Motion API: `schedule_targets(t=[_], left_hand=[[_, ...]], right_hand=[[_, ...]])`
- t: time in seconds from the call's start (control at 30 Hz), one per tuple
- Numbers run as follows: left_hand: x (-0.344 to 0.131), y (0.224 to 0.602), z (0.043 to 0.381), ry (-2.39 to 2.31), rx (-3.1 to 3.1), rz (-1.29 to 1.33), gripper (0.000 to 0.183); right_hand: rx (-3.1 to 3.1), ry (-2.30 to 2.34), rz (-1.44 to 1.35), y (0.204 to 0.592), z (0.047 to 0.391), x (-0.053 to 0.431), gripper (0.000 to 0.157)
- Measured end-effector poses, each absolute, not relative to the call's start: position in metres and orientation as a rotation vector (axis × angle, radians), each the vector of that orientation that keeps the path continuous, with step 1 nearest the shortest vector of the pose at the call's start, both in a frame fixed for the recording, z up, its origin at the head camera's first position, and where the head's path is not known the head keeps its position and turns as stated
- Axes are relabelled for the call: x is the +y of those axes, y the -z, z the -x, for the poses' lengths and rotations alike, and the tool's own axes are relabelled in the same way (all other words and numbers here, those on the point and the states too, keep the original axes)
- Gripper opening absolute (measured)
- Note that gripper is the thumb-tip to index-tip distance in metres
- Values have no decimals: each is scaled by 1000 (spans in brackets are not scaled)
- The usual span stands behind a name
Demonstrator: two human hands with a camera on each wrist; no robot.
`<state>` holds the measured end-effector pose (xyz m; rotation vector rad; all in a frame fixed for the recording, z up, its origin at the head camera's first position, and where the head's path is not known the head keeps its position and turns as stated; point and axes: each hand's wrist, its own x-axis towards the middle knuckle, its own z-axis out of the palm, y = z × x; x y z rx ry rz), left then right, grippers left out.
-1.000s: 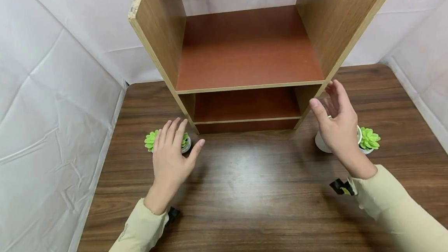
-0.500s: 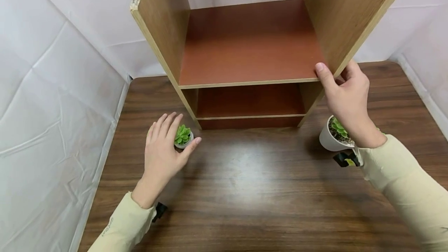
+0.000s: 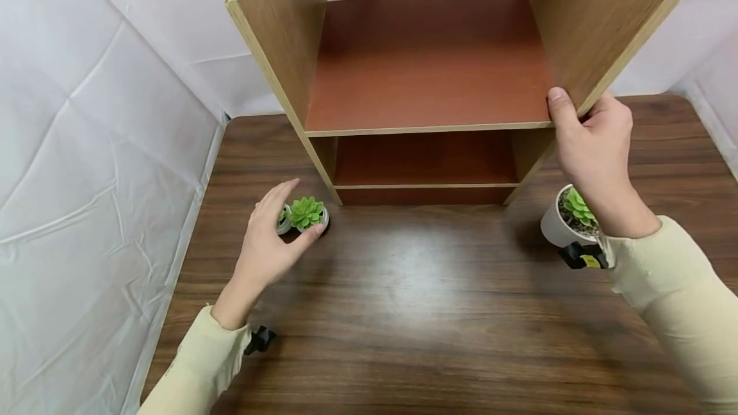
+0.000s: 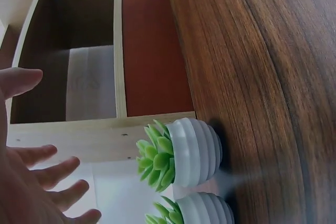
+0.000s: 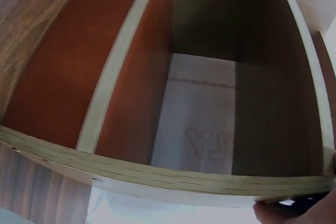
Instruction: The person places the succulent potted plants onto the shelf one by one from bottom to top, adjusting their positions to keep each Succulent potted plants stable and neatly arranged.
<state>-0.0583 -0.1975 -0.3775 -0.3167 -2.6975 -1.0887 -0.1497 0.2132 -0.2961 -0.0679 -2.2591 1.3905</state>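
Pale wood forms the sides of a shelf unit (image 3: 438,75), which stands upright at the far side of a dark brown, wood-grained tabletop (image 3: 415,319); its shelf boards are reddish brown. A person reaches toward it with both hands, in pale green sleeves.

The right hand (image 3: 596,146) grips the right side panel (image 3: 617,24) of the unit near its front edge, at the height of the middle shelf board. The thumb lies on the inner side, just above that board, and the other fingers go round to the outer side. From the right wrist, only part of this hand shows, in the lower right corner, at the panel's edge.

The left hand (image 3: 266,235) is at the unit's lower left, fingers spread and relaxed, thumb apart from them. Just beside it, two small green succulents (image 3: 306,212) in ribbed white pots (image 4: 194,153) stand next to each other on the tabletop. From above, the hand partly hides the left one; from the left wrist, the fingers are clear of both plants.

Below the right forearm, a larger white pot (image 3: 556,226) with a green plant (image 3: 578,207) stands on the tabletop, partly covered by the wrist. White sheeting (image 3: 109,165) with creases hangs behind and to the left.
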Motion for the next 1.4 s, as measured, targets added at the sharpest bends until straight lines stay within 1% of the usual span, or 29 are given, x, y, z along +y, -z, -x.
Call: schedule_targets(t=[0.13, 0.33, 0.43, 0.63, 0.9, 1.03, 1.17, 1.4], left_hand=[[-202, 376, 58, 1167, -2650, 296, 79], [-206, 383, 56, 1225, -2578, 119, 107], [-209, 388, 54, 1258, -2538, 13, 113], [-222, 392, 52, 1319, -2471, -104, 107], [-242, 396, 48, 1358, -2470, -246, 92], [-249, 402, 49, 1377, -2490, -268, 84], [-252, 410, 49, 1400, -2488, -260, 84], [-254, 422, 53, 1583, -2385, -259, 86]], right_hand=[[-2330, -1428, 102, 287, 150, 218, 14], [-2385, -1453, 127, 284, 147, 220, 17], [-2395, -1471, 123, 284, 146, 220, 20], [-2396, -1478, 121, 286, 144, 219, 23], [-2379, -1494, 129, 286, 144, 218, 20], [-2385, -1505, 140, 286, 142, 219, 19], [-2376, -1509, 140, 285, 139, 221, 17], [-2345, -1526, 139, 284, 137, 222, 15]])
